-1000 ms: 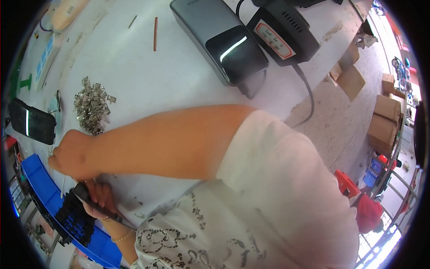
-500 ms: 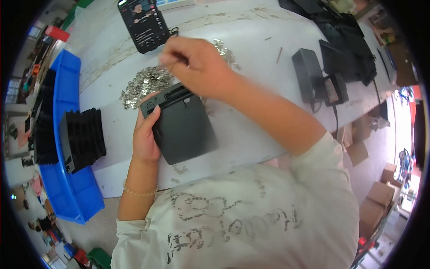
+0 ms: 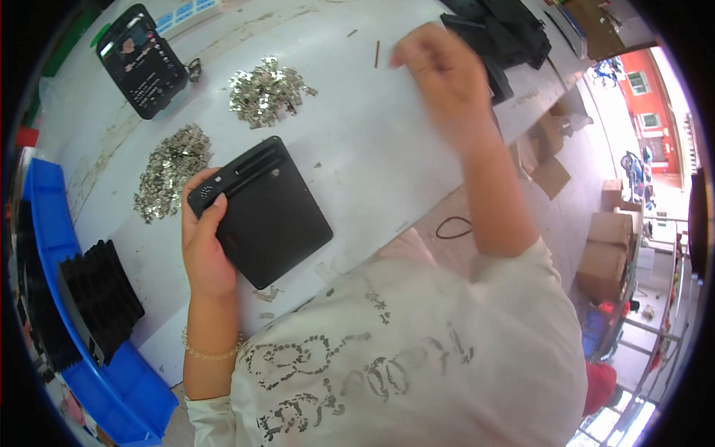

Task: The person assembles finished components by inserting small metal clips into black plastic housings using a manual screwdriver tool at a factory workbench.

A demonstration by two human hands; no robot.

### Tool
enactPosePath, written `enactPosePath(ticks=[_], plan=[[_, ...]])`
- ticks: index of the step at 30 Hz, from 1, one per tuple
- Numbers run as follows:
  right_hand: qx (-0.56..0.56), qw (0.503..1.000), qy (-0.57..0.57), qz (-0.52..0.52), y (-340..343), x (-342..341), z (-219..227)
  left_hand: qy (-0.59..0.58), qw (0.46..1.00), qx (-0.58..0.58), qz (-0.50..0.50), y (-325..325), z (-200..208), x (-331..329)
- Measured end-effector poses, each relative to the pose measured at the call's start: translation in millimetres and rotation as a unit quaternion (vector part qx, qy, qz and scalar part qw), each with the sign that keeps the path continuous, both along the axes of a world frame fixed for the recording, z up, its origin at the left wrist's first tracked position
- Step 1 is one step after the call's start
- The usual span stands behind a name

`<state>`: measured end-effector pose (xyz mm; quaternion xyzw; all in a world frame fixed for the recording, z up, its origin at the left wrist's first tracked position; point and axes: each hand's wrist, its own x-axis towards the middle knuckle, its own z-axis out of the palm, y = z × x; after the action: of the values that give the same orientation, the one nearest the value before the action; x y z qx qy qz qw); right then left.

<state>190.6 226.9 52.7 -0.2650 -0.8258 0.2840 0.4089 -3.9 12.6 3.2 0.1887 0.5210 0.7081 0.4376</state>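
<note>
A flat black plastic case (image 3: 275, 212) with rounded corners is in my left hand (image 3: 208, 249). The thumb lies on its face beside a round speaker grille, and the fingers wrap behind the left edge. A long slot runs along the case's far edge. My right hand (image 3: 450, 86) is in the air to the far right, apart from the case and close to the black parts. Motion blurs it, so its fingers and anything in them cannot be made out. Two heaps of small shiny metal clips, a left heap (image 3: 170, 171) and a far heap (image 3: 268, 93), lie beyond the case.
A phone (image 3: 143, 63) showing a video stands at the far left. Stacked black parts (image 3: 100, 298) lean by a blue plastic bin (image 3: 119, 380) on the left. More black parts (image 3: 514, 33) lie at the far right of the white table (image 3: 372, 156). Cardboard boxes (image 3: 607, 246) stand beyond.
My right hand has moved off the case's far edge, out to the right. My left hand still holds the case. The view has swung right, shifting the table's things leftward.
</note>
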Motion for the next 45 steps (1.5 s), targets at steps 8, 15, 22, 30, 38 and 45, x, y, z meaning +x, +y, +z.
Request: enactPosePath(ticks=[8, 15, 22, 30, 38, 45], plan=[[-0.14, 0.988, -0.051, -0.03, 59, 92, 21, 0.037, 0.999, -0.006, -0.015, 0, -3, -1], [-0.026, 0.94, -0.3, -0.161, 56, 75, 7, 0.027, 1.0, 0.003, -0.013, -4, -4, -1], [0.037, 0.943, -0.315, -0.106, 78, 70, 8, 0.04, 0.999, 0.001, -0.005, -2, -4, 3], [-0.031, 0.908, -0.397, -0.131, 98, 38, -9, 0.067, 0.998, -0.01, -0.007, -2, -4, 1], [-0.023, 0.927, -0.355, -0.116, 93, 39, -9, 0.055, 0.998, -0.013, -0.031, -2, -1, -2], [-0.093, 0.927, -0.35, -0.095, 29, 17, 21, 0.065, 0.997, -0.032, -0.032, -2, 1, -2]])
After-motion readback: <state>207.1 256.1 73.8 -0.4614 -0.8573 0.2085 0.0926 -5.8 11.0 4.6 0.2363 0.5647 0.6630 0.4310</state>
